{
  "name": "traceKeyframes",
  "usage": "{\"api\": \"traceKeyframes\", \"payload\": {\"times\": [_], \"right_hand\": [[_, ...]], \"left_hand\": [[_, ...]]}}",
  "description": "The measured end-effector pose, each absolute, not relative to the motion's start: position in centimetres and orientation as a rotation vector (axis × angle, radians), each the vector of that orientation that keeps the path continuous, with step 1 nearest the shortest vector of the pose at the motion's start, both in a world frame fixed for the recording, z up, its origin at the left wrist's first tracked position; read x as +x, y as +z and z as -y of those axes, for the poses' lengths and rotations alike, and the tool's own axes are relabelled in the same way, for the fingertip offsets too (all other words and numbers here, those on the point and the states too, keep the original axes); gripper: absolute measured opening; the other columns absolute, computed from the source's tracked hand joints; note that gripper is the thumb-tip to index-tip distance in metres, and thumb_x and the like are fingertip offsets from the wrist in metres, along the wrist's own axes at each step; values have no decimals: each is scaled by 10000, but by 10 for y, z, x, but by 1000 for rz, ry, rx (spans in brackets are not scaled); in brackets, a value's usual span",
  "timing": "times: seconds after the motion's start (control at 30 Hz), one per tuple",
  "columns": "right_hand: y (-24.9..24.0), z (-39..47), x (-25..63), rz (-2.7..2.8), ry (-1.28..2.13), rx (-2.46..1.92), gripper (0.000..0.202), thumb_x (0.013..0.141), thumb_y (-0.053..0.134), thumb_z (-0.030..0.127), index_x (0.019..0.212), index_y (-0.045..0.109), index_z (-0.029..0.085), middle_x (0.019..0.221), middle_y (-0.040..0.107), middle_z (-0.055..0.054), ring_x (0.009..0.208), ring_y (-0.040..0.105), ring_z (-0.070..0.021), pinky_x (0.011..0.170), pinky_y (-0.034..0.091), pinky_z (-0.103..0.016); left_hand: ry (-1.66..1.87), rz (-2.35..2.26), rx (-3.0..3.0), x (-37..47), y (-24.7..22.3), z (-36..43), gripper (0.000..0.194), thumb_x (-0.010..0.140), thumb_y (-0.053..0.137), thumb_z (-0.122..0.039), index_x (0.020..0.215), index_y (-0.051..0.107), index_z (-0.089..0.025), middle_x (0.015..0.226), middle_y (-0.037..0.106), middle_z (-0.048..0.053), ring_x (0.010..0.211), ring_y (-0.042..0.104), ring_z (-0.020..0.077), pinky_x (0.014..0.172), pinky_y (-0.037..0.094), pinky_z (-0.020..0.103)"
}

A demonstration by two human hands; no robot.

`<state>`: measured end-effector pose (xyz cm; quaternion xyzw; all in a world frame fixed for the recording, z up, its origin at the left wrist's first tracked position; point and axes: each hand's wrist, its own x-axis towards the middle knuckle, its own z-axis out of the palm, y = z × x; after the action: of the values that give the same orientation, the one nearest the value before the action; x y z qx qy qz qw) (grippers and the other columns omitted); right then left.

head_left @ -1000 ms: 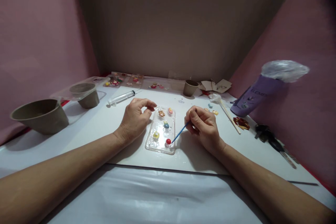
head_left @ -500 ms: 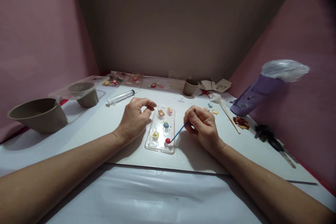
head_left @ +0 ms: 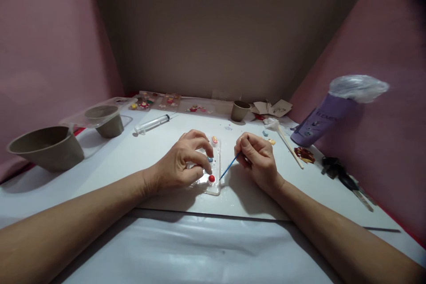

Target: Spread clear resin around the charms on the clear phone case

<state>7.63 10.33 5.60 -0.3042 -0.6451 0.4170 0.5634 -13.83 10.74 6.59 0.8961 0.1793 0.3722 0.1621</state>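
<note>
Two hands working, one clear case (head_left: pixel 213 189) lying under the left fingers. Left hand (head_left: pixel 183 159): fingers standing apart, curling over the case and hiding part of it. One red bead (head_left: pixel 211 178) sitting just beside the index fingertip; one blue charm (head_left: pixel 210 159) showing partly beneath the fingers; one pink charm (head_left: pixel 214 140) lying just beyond them. Right hand (head_left: pixel 258 158): thumb and fingers pinching one blue stick (head_left: pixel 229 167), its tip pointing at the case's near edge. Beyond the left fingers, one syringe (head_left: pixel 153 124) is lying.
</note>
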Motion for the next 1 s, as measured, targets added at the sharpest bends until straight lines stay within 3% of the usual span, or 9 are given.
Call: {"api": "traceKeyframes", "payload": {"times": [1.0], "right_hand": [[55, -110, 78, 1639, 885, -930, 337, 901, 489, 365, 625, 506, 173, 414, 387, 66, 369, 320, -55, 394, 203, -212]], "left_hand": [[922, -548, 2596, -137, 73, -99, 387, 635, 481, -9, 760, 743, -264, 987, 596, 16, 1113, 418, 229, 1007, 345, 421]]}}
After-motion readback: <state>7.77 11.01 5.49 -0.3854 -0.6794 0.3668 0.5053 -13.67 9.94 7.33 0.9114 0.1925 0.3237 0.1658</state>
